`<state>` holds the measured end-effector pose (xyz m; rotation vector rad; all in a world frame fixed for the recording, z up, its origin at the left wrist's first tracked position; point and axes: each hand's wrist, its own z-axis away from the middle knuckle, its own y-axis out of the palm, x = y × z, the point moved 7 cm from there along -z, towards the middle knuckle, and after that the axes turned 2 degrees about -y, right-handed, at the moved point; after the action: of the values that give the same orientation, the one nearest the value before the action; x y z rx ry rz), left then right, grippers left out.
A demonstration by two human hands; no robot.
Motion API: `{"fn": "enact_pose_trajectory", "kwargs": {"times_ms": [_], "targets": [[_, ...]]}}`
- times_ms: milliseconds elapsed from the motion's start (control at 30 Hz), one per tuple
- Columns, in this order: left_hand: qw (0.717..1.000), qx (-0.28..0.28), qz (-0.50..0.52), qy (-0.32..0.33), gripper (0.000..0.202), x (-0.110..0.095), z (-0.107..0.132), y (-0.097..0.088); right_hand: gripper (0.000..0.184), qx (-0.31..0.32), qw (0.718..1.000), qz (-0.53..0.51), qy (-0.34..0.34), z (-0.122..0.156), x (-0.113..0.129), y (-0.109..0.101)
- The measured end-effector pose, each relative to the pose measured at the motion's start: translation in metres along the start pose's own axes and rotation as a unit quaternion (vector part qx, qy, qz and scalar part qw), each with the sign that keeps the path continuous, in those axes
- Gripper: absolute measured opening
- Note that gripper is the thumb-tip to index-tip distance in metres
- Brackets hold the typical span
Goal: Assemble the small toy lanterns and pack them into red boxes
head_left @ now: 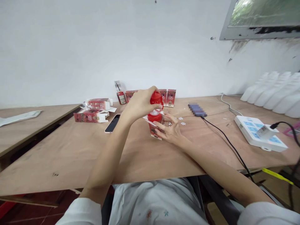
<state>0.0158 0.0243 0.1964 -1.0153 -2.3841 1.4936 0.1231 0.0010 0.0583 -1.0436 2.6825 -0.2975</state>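
My left hand (145, 103) is closed from above around the red top of a bottle (156, 99). Below the fingers a clear part shows, and the bottle's lower part is red and sits inside an upright red printed box (153, 128) with an open white flap. How deep the bottle stands in it is hidden. My right hand (172, 129) steadies that box from its right side, fingers and thumb against the cardboard. Small white paper scraps (182, 123) lie just right of my right hand.
Open red boxes (91, 116) lie at left beside a phone (112, 123). Closed boxes (171, 98) and a red-liquid bottle (121, 97) stand along the wall. To the right are a cabled phone (197, 110), a power strip (248, 125) and white bottles (272, 90).
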Motion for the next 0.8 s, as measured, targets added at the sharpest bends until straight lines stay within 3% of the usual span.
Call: {"fn": "enact_pose_trajectory", "kwargs": {"times_ms": [200, 333, 567, 800], "targets": [[0.999, 0.032, 0.011, 0.009, 0.033, -0.001, 0.000, 0.004, 0.032, 0.001, 1.000, -0.023, -0.010, 0.004, -0.002, 0.004], [0.999, 0.041, 0.002, -0.004, 0.033, 0.005, -0.005, 0.014, 0.032, 0.053, 0.998, -0.026, 0.026, 0.009, -0.010, 0.013], [0.997, 0.079, 0.012, -0.022, 0.036, 0.017, -0.015, 0.039, 0.043, 0.045, 0.996, -0.061, 0.053, 0.010, -0.018, 0.014], [0.991, 0.129, 0.020, 0.017, 0.038, 0.025, -0.020, 0.055, 0.049, 0.055, 0.996, -0.061, 0.048, 0.008, -0.018, 0.014]]}}
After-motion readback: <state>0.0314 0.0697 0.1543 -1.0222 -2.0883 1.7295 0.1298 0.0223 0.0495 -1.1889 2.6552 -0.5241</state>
